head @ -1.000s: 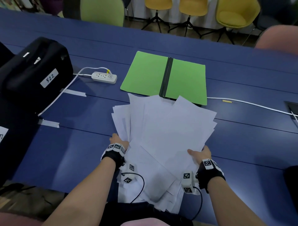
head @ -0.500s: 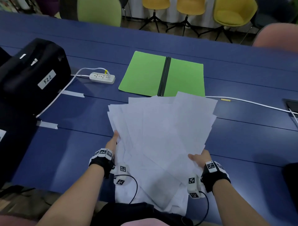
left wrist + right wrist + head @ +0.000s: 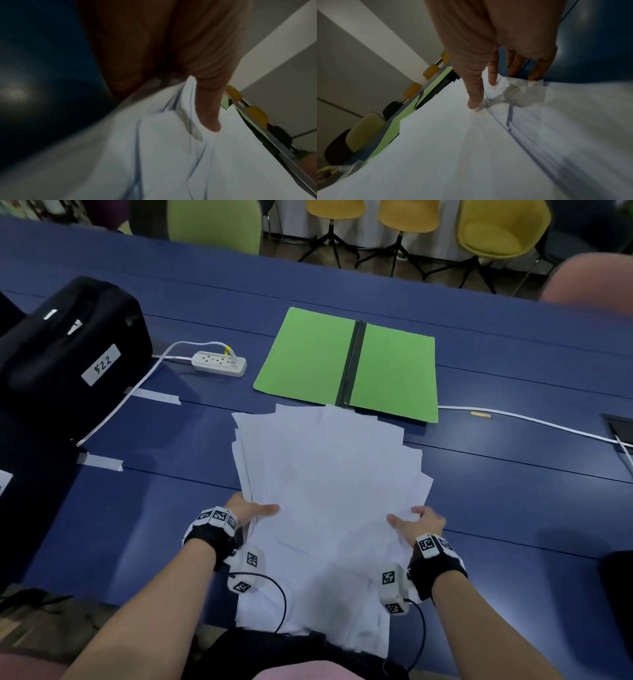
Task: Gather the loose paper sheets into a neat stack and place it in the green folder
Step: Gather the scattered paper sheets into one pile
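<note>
A fanned pile of white paper sheets (image 3: pixel 329 481) lies on the blue table (image 3: pixel 513 491), its near end hanging over the table's front edge. My left hand (image 3: pixel 250 510) grips the pile's left edge, thumb (image 3: pixel 209 115) on top of the paper sheets (image 3: pixel 154 155) and fingers hidden beneath. My right hand (image 3: pixel 418 522) pinches the right edge, its thumb (image 3: pixel 474 94) pressed on the paper sheets (image 3: pixel 453 148) and its other fingers (image 3: pixel 515 65) at the edge. Just beyond the pile, the green folder (image 3: pixel 308 357) lies open and flat, with a black spine.
A black bag (image 3: pixel 68 354) labelled 522 sits at the left. A white power strip (image 3: pixel 219 363) lies left of the folder, and a white cable (image 3: pixel 531 422) runs off to the right. Tape strips (image 3: pixel 154 396) mark the table. Chairs (image 3: pixel 496 231) line the far side.
The fanned sheets have been drawn closer together and turned straighter. My left thumb has come over the top of the left edge; my right hand stays on the right edge.
</note>
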### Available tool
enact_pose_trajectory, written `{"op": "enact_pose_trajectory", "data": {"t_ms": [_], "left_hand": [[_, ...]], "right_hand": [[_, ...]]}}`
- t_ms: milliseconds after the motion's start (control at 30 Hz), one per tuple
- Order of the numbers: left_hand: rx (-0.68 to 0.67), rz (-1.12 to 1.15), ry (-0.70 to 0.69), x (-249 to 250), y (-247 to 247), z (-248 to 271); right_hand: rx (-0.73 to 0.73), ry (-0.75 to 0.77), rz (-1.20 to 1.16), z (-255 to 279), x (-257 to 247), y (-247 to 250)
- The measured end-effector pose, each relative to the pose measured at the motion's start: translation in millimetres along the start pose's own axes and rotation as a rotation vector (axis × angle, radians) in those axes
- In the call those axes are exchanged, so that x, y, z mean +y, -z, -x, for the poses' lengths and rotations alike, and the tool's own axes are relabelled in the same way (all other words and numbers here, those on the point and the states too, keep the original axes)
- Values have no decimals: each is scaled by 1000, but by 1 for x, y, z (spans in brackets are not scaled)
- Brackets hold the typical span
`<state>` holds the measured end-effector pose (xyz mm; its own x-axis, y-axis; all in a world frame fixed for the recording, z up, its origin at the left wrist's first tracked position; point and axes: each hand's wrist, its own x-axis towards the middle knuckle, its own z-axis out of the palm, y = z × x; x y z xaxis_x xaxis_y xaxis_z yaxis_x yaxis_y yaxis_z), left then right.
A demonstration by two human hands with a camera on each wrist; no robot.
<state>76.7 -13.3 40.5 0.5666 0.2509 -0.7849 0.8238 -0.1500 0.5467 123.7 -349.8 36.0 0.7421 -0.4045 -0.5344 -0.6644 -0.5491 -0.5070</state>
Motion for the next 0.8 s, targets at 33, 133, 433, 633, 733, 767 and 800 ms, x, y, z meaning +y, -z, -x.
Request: {"op": "enact_pose_trajectory", "data": {"t_ms": [33,133,433,633,733,767,800], "left_hand": [[18,15,-3,0,4,-5],[83,9,0,-1,9,-18],[31,-190,93,4,20,-6],[-71,25,68,-20,12,-29],[-50,26,3,-3,-6,-11],[-16,24,-7,1,-10,-8],[18,18,-15,3,-12,-4]], "right_hand": [[-6,-10,-11,1,-1,2],[-18,-16,-106,1,-6,1],[-241,3,-366,17,-8,13],[-257,-19,-448,14,1,5],[-296,56,-441,20,-12,-5],[-303,66,-443,23,-17,-6],[-315,65,-455,24,-19,-7]]}}
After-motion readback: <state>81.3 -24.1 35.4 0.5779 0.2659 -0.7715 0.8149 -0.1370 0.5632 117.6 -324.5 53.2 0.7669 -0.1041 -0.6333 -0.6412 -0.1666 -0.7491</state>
